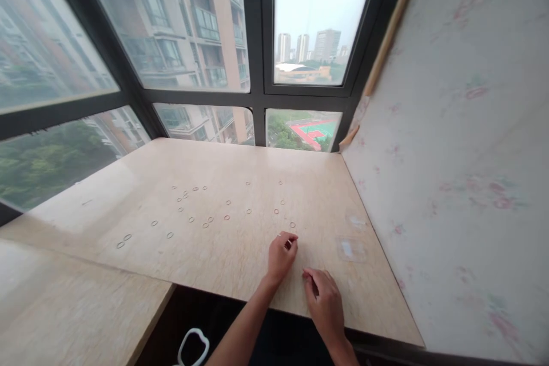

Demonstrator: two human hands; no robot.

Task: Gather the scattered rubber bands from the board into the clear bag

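Pale marble-look counter [240,263] ran under the window [180,28], small rings [193,206] scattered flat and apart across it. Left hand [281,256] curled, fingertips pinched, apparently on one ring, hard to confirm. Right hand [326,300] rested loosely open, empty, near the edge, steadying.

Small thin rubber bands [227,218] scattered flat across the pale stone sill [128,263].

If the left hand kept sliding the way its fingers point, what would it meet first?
Probably the small ring lying on the counter just beyond the left hand; depth is hard to judge.
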